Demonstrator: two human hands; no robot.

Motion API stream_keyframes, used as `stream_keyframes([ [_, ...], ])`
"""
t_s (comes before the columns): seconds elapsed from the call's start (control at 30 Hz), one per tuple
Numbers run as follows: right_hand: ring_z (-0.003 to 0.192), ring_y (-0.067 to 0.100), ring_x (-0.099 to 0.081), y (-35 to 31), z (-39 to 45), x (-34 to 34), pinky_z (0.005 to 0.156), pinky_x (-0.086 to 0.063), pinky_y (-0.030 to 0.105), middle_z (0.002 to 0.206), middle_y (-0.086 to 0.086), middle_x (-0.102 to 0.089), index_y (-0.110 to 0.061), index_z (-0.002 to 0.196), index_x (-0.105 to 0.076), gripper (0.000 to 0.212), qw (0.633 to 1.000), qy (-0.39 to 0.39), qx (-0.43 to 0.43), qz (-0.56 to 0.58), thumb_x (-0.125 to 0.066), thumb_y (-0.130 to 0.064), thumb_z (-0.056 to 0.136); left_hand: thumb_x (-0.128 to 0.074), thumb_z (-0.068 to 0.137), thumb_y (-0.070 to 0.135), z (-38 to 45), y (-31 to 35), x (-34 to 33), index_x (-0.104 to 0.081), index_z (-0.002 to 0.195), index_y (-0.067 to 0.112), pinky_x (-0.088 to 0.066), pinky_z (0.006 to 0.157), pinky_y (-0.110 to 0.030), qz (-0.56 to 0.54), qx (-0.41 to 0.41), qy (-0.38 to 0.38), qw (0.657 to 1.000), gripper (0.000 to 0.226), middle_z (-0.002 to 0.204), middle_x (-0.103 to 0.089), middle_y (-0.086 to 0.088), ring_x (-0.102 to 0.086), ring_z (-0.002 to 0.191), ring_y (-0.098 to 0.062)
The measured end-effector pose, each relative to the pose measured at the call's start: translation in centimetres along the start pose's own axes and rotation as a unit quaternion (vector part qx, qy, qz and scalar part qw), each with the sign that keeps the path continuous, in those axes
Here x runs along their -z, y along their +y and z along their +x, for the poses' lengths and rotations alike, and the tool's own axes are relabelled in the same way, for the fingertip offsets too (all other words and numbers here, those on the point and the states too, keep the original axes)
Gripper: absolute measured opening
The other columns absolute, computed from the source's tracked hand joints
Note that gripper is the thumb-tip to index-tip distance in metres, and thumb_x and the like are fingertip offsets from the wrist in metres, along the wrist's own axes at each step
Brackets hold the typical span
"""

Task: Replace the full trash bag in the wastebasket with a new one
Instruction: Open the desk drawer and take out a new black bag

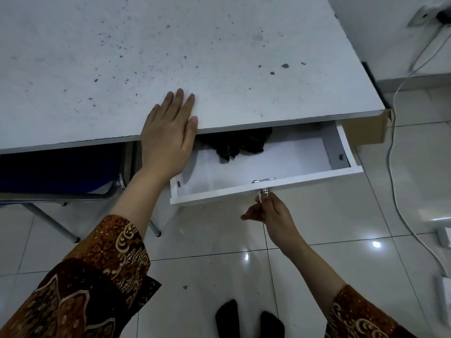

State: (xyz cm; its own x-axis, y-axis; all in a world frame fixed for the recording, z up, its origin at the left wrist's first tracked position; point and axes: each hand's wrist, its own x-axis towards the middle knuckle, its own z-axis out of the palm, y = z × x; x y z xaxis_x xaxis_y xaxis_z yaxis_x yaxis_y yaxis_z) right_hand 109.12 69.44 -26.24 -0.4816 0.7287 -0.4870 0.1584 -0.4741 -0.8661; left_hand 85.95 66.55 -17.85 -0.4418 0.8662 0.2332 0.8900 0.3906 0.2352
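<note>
The left hand (168, 137) lay spread flat on the desk (219, 45) edge; the right hand (268, 212) pinched the open drawer (268, 189)'s knob (263, 191), black bags (236, 145) inside.

A white, dark-speckled desk (170, 45) carries only the left hand (168, 135), laid flat at its front edge; its white drawer (268, 189) stands pulled out, holding a crumpled black bag (234, 145) toward the back, over glossy floor tiles (219, 272)
</note>
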Motion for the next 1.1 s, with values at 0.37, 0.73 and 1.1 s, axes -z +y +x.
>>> stream_keyframes([
  [0.37,0.064,0.023,-0.067,-0.6,-0.2,1.0,0.076,-0.057,0.028,0.064,0.01,-0.063,-0.01,0.086,-0.049,0.028,0.997,-0.039,0.008,-0.062,-0.029,-0.02,0.102,-0.059,0.087,0.031,-6.6,6.9,-1.0,-0.06,0.119,0.011,-0.048,0.088,-0.038,-0.092,0.029,0.023,0.995,0.038,0.117,-0.059,-0.011,-0.054,0.111,-0.025],
  [0.73,0.07,0.024,-0.068,-0.7,-0.3,1.2,0.081,-0.057,0.031,0.067,0.01,-0.064,-0.011,0.089,-0.05,0.028,0.996,-0.043,0.0,-0.08,-0.028,-0.022,0.102,-0.06,0.079,0.053,0.1,9.3,-5.4,-0.057,0.119,0.018,-0.032,0.103,-0.04,-0.067,0.194,-0.192,0.96,0.053,0.126,-0.052,-0.017,-0.039,0.122,-0.037],
  [1.1,0.071,0.024,-0.069,-0.4,-0.1,1.2,0.082,-0.055,0.035,0.066,0.009,-0.065,-0.008,0.09,-0.049,0.028,0.995,-0.043,0.001,-0.094,-0.028,-0.022,0.102,-0.066,0.08,0.011,-1.4,7.8,-2.7,-0.051,0.114,0.002,-0.046,0.07,-0.034,-0.186,0.139,-0.175,0.957,0.038,0.103,-0.063,-0.022,-0.059,0.096,-0.037],
])
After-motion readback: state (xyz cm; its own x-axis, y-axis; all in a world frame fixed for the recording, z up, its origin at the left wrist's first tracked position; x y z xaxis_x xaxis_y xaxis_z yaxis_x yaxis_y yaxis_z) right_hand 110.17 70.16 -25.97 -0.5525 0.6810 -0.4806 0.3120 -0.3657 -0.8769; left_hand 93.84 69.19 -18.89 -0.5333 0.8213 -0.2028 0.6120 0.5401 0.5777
